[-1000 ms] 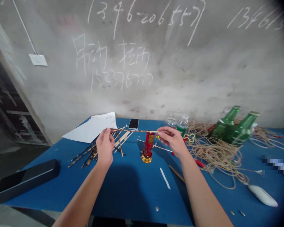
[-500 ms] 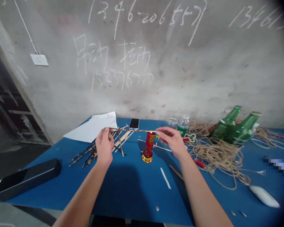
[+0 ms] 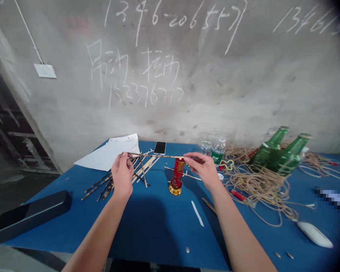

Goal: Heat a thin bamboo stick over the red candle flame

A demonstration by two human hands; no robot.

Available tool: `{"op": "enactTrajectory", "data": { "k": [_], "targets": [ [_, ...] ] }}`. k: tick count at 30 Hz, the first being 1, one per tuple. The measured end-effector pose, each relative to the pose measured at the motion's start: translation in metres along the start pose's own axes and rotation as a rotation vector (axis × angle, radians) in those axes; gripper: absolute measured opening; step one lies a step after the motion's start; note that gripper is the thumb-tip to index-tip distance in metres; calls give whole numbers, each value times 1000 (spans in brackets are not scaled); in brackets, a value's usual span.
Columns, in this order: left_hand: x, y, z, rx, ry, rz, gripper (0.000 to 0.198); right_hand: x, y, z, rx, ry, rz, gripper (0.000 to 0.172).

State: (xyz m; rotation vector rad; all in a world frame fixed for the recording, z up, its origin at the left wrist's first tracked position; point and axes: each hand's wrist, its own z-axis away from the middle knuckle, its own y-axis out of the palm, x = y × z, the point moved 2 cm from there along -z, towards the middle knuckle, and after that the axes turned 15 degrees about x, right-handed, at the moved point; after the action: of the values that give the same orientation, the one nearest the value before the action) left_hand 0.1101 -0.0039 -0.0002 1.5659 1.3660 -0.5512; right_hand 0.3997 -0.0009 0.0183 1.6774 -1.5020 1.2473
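Brown, scorch-mottled bamboo stick (image 3: 153, 155) runs level between our left hand (image 3: 122, 175) and right hand (image 3: 202, 168), fingers (image 3: 190, 155) pinching each end, just above a red candle (image 3: 178, 172) toward the far edge of the tabletop (image 3: 147, 234).

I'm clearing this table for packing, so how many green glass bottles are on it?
2. One green glass bottle and a second green glass bottle lean side by side in the tan cord at the far right of the blue table. Another could be hidden behind them.

A thin scorched stick (image 3: 153, 155) — mottled brown and black — is pinched level between the left hand (image 3: 122, 175) and the right hand (image 3: 202, 170), and is held just above a gold-footed red candle (image 3: 178, 172).
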Motion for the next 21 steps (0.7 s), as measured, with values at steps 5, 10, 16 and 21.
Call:
{"op": "enactTrajectory", "data": {
  "k": [5,10,16,21],
  "targets": [
    [0,-1,-1,-3,7,5,26,2,2,0,-11,6,13,34],
    [0,-1,-1,-9,8,8,26,3,2,0,-13,3,13,32],
    [0,0,-1,14,-1,18,29,5,-2,1,-31,-18,-46,29],
    [0,2,0,85,-22,61,31,9,-5,3,-72,-12,-172,30]
  ]
}}
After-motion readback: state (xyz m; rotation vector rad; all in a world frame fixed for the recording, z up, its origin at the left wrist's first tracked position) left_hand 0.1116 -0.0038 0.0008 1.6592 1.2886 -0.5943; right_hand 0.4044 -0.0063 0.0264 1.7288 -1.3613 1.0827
